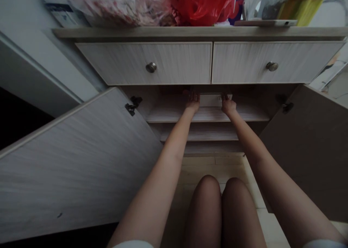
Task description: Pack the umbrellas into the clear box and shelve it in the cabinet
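Note:
Both my arms reach into an open cabinet, toward a white box (210, 100) on its upper shelf (171, 112). My left hand (193, 102) is at the box's left end, with its fingers along that side. At the right end, my right hand (228, 103) has its fingers bent over the front corner. Together the two hands grip the box from its sides. The back of the box is hidden in the shade under the drawers.
Cabinet doors stand swung out at left (81, 161) and right (310, 143). Above are two drawers with round knobs (151, 67). On the top lie a red plastic bag (202, 5), a clear bag (130, 5) and a flat device (265, 23). Lower shelves (212, 132) sit beneath.

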Tool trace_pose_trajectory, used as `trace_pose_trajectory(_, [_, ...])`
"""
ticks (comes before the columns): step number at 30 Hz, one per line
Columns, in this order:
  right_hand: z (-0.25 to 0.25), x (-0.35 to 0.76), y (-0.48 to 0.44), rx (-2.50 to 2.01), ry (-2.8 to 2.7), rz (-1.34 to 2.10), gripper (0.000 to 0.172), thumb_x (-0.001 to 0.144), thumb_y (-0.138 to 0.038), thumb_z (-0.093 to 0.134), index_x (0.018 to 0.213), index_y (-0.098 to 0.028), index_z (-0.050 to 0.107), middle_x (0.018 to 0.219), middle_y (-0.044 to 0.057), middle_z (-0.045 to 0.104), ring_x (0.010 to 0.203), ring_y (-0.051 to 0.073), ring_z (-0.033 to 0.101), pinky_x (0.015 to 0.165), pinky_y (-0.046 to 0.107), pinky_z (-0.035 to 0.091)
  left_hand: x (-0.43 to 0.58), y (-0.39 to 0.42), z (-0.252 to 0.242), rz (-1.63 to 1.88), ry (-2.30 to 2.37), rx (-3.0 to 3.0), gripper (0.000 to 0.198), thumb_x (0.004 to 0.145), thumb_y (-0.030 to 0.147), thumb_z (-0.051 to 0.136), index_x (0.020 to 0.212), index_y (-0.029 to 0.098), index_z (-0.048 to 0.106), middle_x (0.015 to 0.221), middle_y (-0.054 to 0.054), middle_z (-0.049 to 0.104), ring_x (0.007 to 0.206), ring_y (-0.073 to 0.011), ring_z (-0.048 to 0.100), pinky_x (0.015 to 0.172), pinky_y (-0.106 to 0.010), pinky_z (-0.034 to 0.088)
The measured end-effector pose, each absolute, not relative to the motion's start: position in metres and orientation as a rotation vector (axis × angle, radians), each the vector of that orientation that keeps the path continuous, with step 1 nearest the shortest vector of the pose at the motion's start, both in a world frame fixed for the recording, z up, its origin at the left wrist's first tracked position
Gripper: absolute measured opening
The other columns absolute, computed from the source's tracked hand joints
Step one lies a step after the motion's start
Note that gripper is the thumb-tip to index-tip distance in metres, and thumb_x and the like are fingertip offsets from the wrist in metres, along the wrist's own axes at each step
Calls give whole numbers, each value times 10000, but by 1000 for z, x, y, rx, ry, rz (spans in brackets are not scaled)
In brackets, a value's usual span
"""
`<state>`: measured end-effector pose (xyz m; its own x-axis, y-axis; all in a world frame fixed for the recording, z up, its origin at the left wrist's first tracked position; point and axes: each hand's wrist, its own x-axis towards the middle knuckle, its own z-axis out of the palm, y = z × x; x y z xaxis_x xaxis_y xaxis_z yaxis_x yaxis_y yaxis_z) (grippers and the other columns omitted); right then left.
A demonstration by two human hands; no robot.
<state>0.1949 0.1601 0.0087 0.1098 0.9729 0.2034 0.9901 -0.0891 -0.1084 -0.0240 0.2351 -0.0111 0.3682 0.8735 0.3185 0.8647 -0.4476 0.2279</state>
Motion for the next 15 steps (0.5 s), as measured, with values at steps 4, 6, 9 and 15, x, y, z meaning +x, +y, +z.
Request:
trace_pose_trajectory(4, [19, 203, 144, -2047, -1941, 18, 709, 881, -212, 474, 1556, -113, 281, 1513, 240, 392, 1081, 324, 645, 881, 441, 531, -27, 216, 1, 737, 1597, 2611, 668, 801, 29, 395, 1468, 50, 409, 1593, -220, 262, 1505, -328, 149, 1207, -574, 183])
trace_pose_trajectory(6, [18, 210, 119, -1825, -1822, -6, 634, 907, -230, 422, 1526, -114, 344, 1466, 221, 466, 1060, 291, 648, 895, 427, 525, -34, 190, 2, 983, 1556, 2613, 634, 852, 75, 383, 1485, 54, 373, 1593, -212, 269, 1508, -300, 164, 1218, -539, 186])
trace_pose_trajectory(9, [2, 223, 49, -1486, -1606, -1, 503, 947, -342, 389, 1398, -157, 514, 1293, 173, 623, 863, 228, 674, 816, 397, 550, -58, 130, -9, 1375, 1516, 2464, 552, 943, 205, 363, 1484, 96, 379, 1524, -202, 416, 1446, -261, 356, 1175, -473, 326])
trace_pose_trajectory(15, [-45, 277, -148, -1439, -1318, -264, 213, 912, -481, 541, 910, -326, 688, 852, 75, 684, 781, 238, 657, 727, 422, 547, -153, -42, -47, 2027, 1771, 1832, 367, 964, 397, 430, 1118, 175, 679, 1036, -130, 749, 1001, -233, 703, 931, -418, 540])
